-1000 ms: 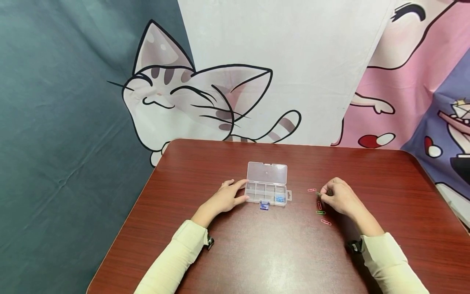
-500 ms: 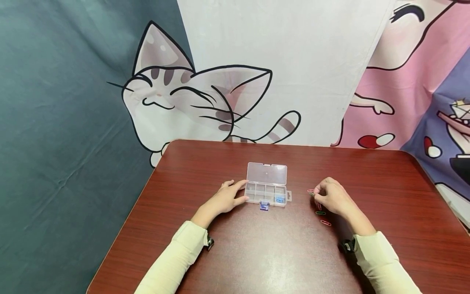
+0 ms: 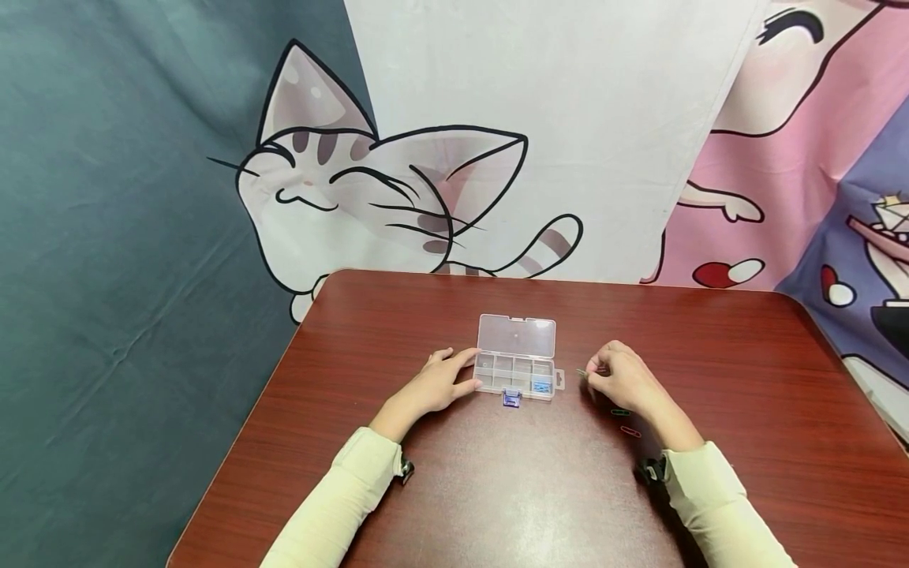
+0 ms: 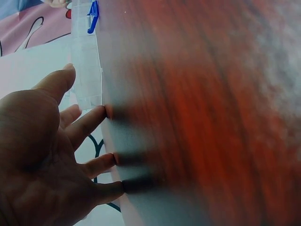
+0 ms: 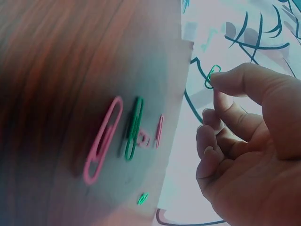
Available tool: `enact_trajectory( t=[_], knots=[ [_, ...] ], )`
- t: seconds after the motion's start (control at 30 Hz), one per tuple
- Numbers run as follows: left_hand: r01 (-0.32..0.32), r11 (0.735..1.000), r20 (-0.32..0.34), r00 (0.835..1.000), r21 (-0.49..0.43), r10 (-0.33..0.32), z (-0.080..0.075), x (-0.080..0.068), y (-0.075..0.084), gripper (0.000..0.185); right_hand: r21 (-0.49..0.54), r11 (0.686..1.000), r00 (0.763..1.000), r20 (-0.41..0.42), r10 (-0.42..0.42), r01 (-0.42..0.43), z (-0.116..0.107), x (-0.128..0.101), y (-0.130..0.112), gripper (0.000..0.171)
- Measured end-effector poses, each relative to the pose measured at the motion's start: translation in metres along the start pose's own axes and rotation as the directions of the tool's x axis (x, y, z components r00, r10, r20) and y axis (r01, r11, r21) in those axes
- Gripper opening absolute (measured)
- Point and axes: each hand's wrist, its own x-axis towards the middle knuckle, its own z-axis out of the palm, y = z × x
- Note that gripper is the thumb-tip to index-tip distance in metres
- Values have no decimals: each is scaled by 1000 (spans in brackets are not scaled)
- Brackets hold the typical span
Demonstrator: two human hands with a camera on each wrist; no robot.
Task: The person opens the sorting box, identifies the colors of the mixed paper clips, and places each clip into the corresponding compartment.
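Going left to right, your left hand (image 3: 431, 384) rests at the left end of the clear divided box (image 3: 503, 364), its fingers spread and gripping nothing, apparently bracing it, though firm contact is hard to confirm; the box has two rows of four compartments, its lid (image 3: 516, 337) tipped back on the far side and its blue latch (image 3: 511, 397) folded down at the front; blue pieces (image 3: 542, 386), too small to name surely, lie in the near row's rightmost compartment; just beyond the hang tab (image 3: 560, 379), apart from it, is the green paperclip (image 5: 212, 77), pinched between the thumb and a finger of your right hand (image 3: 625, 383); the step in hand looks like a carry towards the box, and the next move would call for a steady pinch and careful aim at one compartment; the right wrist view shows more clips lying on the table (image 3: 540, 473), among them a large-looking pink clip (image 5: 103, 140) and a green clip (image 5: 134, 128) beside it.
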Motion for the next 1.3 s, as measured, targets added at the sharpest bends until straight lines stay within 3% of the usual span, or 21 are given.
enact_trajectory(
  t=[0.37,1.3],
  knots=[
    [-13,1000,2,1000,-5,13,-1,-1,1,60,5,1000,999,24,24,-24,8,6,-11,15],
    [-8,1000,-4,1000,-11,8,2,-1,0,60,45,999,999,43,-23,21,24,17,-29,18]
  ],
)
